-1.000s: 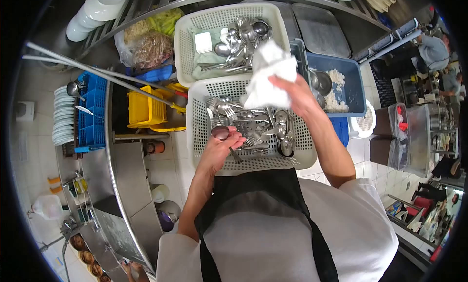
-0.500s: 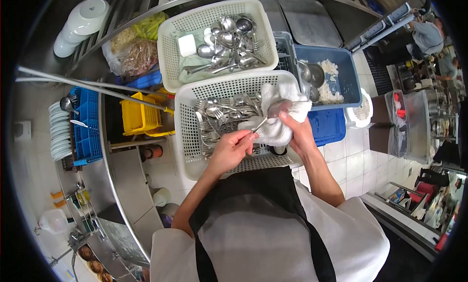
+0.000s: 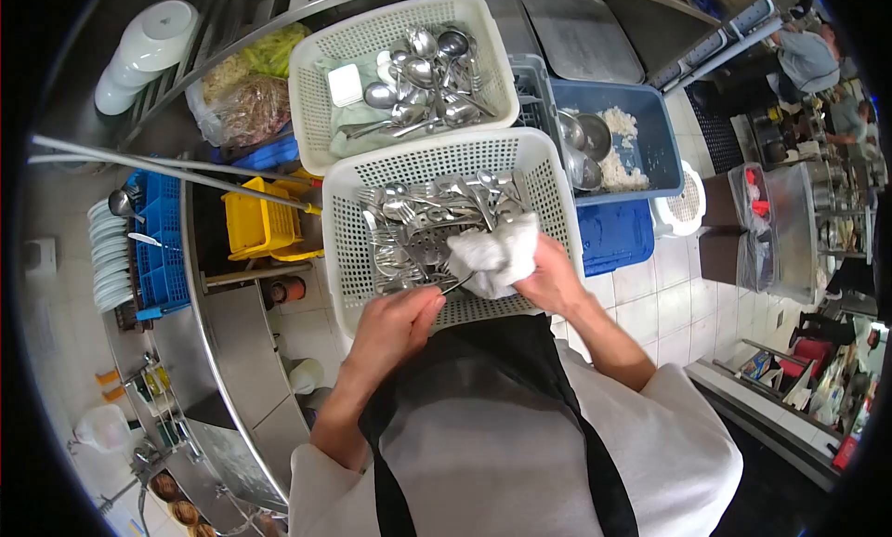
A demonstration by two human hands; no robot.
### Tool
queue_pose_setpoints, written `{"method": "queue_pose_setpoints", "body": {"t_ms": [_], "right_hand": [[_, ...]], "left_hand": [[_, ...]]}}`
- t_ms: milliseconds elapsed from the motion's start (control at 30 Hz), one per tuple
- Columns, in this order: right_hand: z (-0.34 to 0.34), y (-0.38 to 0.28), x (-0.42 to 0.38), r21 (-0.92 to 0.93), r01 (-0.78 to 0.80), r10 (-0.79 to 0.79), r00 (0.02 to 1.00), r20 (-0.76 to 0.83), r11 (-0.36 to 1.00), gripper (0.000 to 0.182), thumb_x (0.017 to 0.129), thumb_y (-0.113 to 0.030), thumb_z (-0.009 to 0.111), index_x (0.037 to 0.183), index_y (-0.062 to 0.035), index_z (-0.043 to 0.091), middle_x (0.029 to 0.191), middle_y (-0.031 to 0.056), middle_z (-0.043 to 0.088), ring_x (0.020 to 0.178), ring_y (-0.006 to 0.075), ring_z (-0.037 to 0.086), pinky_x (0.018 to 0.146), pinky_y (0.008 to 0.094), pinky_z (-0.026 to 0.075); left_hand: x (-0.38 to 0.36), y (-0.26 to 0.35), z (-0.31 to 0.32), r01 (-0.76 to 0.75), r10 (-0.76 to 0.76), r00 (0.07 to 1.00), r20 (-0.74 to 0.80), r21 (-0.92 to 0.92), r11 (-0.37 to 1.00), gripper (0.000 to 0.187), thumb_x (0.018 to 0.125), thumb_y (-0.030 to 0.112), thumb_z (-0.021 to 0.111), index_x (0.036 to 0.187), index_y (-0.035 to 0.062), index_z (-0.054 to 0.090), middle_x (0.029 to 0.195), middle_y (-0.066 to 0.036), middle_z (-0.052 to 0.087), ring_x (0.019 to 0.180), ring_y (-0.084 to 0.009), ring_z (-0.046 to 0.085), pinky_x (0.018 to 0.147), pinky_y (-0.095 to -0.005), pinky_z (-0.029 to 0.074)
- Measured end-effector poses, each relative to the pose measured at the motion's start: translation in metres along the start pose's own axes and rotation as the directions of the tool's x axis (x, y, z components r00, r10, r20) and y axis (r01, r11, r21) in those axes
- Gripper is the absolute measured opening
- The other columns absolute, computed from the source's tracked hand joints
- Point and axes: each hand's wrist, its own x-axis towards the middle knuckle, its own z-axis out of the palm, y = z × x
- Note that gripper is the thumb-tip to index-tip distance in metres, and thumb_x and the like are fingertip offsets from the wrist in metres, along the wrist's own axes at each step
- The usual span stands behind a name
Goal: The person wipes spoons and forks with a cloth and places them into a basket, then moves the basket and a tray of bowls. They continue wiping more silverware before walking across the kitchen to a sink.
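Observation:
My left hand (image 3: 398, 325) pinches the handle of a spoon (image 3: 457, 284) over the front of the near basket. A white cloth (image 3: 497, 255), bunched in my right hand (image 3: 555, 279), is wrapped round the spoon's other end and hides its bowl. Below both hands lies the near white perforated basket (image 3: 336, 249), holding a heap of metal forks, spoons and a slotted utensil (image 3: 429, 250). Behind it stands a second white basket (image 3: 307, 63) with spoons (image 3: 420, 72), forks and a small white square dish (image 3: 345, 85) on a pale green cloth.
A blue-grey tub (image 3: 662, 156) with metal bowls and rice-like white bits stands right. A blue lid (image 3: 618, 238) lies below it. Left are a yellow basket (image 3: 260, 219), long poles (image 3: 177, 167) and a blue rack (image 3: 160, 216). Another person (image 3: 806, 58) stands far right.
Both hands have moved down toward my body, the left one also leftward. The spoon's bowl, seen against the cloth before, is now covered by it. The whole view has shifted slightly.

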Motion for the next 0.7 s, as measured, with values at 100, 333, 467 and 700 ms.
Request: {"method": "queue_pose_setpoints", "body": {"t_ms": [100, 333, 467, 700], "right_hand": [[0.020, -0.018, 0.000, 0.927, -0.182, 0.571, 0.820, -0.042, 0.329, 0.040, 0.089, -0.012, 0.066, 0.125, -0.0024, 0.052, 0.114, 0.0125, 0.063, 0.111, 0.0292, 0.062, 0.094, 0.0423, 0.052], [0.040, 0.017, -0.007, 0.942, -0.336, 0.636, 0.727, 0.260, -0.001, 0.036, 0.091, -0.019, 0.066, 0.122, -0.0040, 0.056, 0.110, 0.0093, 0.065, 0.098, 0.0221, 0.066, 0.085, 0.0397, 0.055], [0.019, 0.029, 0.013, 0.978, -0.202, 0.660, 0.743, 0.115, 0.057, 0.028, 0.090, -0.017, 0.066, 0.113, -0.0023, 0.061, 0.101, 0.0084, 0.068, 0.085, 0.0203, 0.068, 0.076, 0.0362, 0.057], [0.048, -0.014, -0.003, 0.773, -0.601, 0.571, 0.715, 0.404, 0.206, 0.045, 0.083, -0.014, 0.075, 0.123, -0.0033, 0.059, 0.106, 0.0062, 0.067, 0.098, 0.0163, 0.064, 0.084, 0.0323, 0.052]], "left_hand": [[-0.012, -0.013, 0.023, 0.225, -0.247, 0.968, -0.031, -0.322, 0.920, 0.019, 0.096, 0.022, 0.058, 0.099, 0.0049, 0.067, 0.073, -0.011, 0.064, 0.061, -0.0230, 0.060, 0.060, -0.0332, 0.048], [0.000, -0.007, 0.053, 0.312, -0.320, 0.946, 0.055, -0.430, 0.847, 0.025, 0.097, 0.025, 0.057, 0.105, 0.0039, 0.067, 0.067, -0.008, 0.062, 0.060, -0.0120, 0.058, 0.059, -0.0267, 0.046], [0.001, 0.004, 0.046, 0.402, -0.369, 0.913, 0.171, -0.515, 0.757, 0.025, 0.097, 0.025, 0.057, 0.092, 0.0018, 0.065, 0.064, -0.007, 0.061, 0.056, -0.0132, 0.058, 0.056, -0.0293, 0.046], [-0.010, -0.034, 0.053, 0.272, -0.236, 0.944, 0.230, -0.143, 0.952, 0.027, 0.095, 0.027, 0.061, 0.087, 0.0017, 0.063, 0.066, -0.003, 0.063, 0.056, -0.0108, 0.058, 0.054, -0.0272, 0.045]]}}
